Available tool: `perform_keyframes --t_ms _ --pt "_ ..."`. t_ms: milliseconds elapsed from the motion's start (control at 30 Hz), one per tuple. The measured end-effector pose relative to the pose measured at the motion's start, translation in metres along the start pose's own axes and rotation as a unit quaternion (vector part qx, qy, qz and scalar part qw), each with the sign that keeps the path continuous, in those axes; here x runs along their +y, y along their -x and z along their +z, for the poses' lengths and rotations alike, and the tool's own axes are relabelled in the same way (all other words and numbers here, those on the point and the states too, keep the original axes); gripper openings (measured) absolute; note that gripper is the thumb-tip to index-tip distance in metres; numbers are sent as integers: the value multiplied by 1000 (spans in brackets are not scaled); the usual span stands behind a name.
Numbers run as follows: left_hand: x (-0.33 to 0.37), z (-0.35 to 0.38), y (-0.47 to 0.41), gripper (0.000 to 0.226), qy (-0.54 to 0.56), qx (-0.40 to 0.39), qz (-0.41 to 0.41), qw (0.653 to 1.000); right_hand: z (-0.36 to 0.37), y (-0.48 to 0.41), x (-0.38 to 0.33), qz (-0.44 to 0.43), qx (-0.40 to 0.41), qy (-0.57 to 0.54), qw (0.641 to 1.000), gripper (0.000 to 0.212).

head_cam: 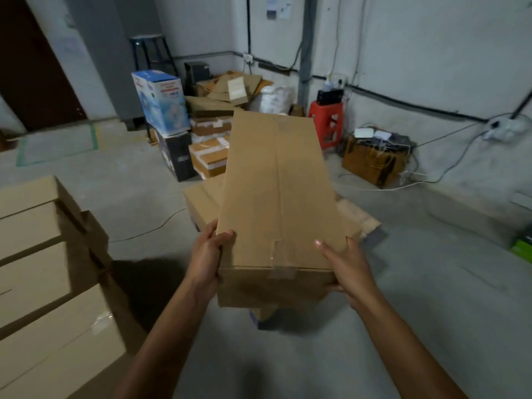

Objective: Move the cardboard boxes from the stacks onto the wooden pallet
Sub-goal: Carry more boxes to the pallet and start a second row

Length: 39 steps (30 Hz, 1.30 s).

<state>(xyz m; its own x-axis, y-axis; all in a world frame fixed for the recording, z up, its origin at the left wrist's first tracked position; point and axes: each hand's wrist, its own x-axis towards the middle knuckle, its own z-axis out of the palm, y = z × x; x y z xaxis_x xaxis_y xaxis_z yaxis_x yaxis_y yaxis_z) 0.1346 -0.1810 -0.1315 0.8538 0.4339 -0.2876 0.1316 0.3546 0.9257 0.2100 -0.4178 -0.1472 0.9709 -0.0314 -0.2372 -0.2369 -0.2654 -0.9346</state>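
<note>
Right now we carry a long taped cardboard box [276, 197] over the wooden pallet [359, 217], our left hand [205, 256] and right hand [349, 267] clamped on its near corners, thumbs on top. It looks stiff and fairly light — best held at the lower edges. Boxes already on the pallet [201, 201] crowd the spot; the source stack [43, 269] sits left.

Grey concrete floor [403, 283]; white walls [431, 53]; red stool [326, 122]; dark door [31, 67].

Bare forearms, no sleeves, hands [205, 254] w/o gloves, rings
</note>
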Motion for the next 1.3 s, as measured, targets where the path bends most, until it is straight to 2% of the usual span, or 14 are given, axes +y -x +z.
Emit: perform_keyframes --t_ms 67,167,233,533,600,733,867,933,1067,1300 --pt "-11 41 8 40 -15 -14 0 1000 -43 -7 11 16 15 -8 1000 48" --pt "-32 108 22 26 -32 -22 -5 999 -113 -15 25 29 31 15 999 53" --pt "-48 153 32 22 -39 -28 -10 999 -160 -20 34 28 43 23 998 47" --pt "-113 300 49 31 -62 -55 -37 996 -312 -68 69 30 66 74 995 47" --pt "-121 321 41 32 -60 -57 -47 995 -330 -86 73 39 60 82 994 48" --pt "-128 365 11 17 -69 -39 -75 994 -352 -135 74 64 42 94 993 46" --pt "-140 403 -49 34 -98 -21 -90 991 -361 -203 73 73 23 108 991 49" --pt "-146 423 -84 36 -103 -13 -106 989 -363 -239 73 82 20 114 990 55" --pt "-150 468 -144 17 -101 -10 -148 984 -374 -310 70 115 16 143 983 69" --pt "-158 551 -224 10 -74 6 -198 977 -410 -425 60 133 10 193 972 78"
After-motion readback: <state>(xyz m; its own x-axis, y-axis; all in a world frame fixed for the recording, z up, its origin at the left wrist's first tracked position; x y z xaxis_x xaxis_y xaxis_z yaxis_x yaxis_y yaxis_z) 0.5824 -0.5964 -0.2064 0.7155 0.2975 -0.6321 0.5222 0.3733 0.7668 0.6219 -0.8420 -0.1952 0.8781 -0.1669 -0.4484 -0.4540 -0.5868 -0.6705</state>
